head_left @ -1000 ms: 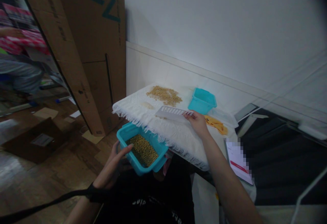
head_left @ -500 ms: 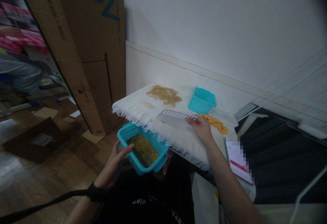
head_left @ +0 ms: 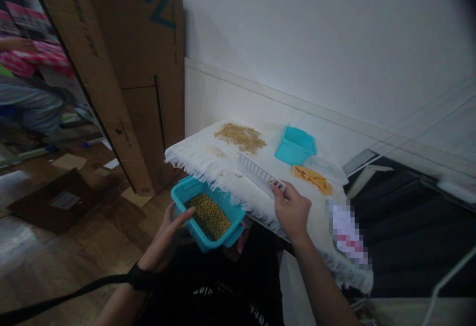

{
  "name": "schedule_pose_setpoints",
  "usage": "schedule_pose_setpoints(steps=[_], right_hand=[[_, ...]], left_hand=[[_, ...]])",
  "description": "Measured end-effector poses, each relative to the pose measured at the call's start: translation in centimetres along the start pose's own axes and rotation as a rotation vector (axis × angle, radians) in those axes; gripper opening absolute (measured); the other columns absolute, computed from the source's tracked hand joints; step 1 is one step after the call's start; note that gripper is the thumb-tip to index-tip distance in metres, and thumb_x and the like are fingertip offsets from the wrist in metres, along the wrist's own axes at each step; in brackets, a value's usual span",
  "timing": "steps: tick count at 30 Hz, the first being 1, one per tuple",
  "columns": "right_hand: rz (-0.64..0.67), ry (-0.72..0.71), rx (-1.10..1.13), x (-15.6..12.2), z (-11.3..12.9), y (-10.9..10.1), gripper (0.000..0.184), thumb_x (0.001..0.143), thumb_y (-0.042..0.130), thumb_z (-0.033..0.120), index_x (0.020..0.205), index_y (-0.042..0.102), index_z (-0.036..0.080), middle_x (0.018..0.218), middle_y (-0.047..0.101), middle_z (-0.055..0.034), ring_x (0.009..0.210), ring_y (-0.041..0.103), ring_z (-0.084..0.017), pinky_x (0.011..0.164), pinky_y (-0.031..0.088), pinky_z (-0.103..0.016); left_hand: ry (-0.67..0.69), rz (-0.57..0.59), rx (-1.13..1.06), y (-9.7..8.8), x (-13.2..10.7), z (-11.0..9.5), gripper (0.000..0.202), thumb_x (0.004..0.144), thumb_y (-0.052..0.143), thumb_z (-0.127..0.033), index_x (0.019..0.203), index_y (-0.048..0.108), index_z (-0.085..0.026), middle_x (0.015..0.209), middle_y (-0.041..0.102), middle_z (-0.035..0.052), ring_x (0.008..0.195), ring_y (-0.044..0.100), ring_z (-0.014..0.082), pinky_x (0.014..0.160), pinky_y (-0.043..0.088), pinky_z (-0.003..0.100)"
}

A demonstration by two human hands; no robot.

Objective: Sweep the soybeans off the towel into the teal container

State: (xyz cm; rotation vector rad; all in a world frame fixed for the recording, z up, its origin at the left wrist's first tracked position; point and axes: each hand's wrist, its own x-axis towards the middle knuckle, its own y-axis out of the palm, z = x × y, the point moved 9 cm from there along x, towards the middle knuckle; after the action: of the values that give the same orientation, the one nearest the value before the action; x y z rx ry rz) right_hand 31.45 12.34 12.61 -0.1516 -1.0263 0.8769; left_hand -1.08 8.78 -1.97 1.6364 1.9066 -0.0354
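My left hand grips the near-left rim of a turquoise plastic box, thumb over the edge. Yellowish dried beans lie inside it, and the box sits just below the table's fringed front edge. In my right hand is a flat white slotted strip, pinched at its near end and slanting over the white cloth. Beyond the strip, more beans are spread loosely on the cloth. A few bits lie between the strip and the fringe.
A second turquoise box stands at the back of the table, with an orange cloth and a clear lid-like piece by it. A tall cardboard carton rises at the left. Another person's hand shows far left.
My right hand has come nearer to me, turning the slotted strip so it slants more steeply. My left hand and the box of beans have barely moved.
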Motion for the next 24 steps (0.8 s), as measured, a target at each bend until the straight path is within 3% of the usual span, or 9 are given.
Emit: schedule_pose_setpoints(steps=[12,24], right_hand=[[0.065,-0.053,0.01,-0.1,1.3,1.3,0.043,0.101,0.059,0.057,0.099,0.084,0.022,0.08,0.083,-0.0076,0.07,0.077,-0.024,0.067,0.056,-0.029],[0.177,-0.145,0.111,0.0,4.0,3.1,0.031,0.1,0.06,0.045,0.099,0.084,0.025,0.087,0.085,-0.0061,0.075,0.081,-0.024,0.073,0.061,-0.03]], left_hand=[[0.004,-0.03,0.0,-0.7,0.7,0.2,0.11,0.079,0.094,-0.045,0.167,0.029,-0.036,0.136,0.073,0.0167,0.086,0.084,0.0296,0.073,0.07,0.045],[0.024,-0.055,0.015,-1.3,0.6,-0.5,0.105,0.08,0.093,-0.045,0.166,0.033,-0.033,0.131,0.074,0.0171,0.091,0.084,0.0322,0.071,0.07,0.044]])
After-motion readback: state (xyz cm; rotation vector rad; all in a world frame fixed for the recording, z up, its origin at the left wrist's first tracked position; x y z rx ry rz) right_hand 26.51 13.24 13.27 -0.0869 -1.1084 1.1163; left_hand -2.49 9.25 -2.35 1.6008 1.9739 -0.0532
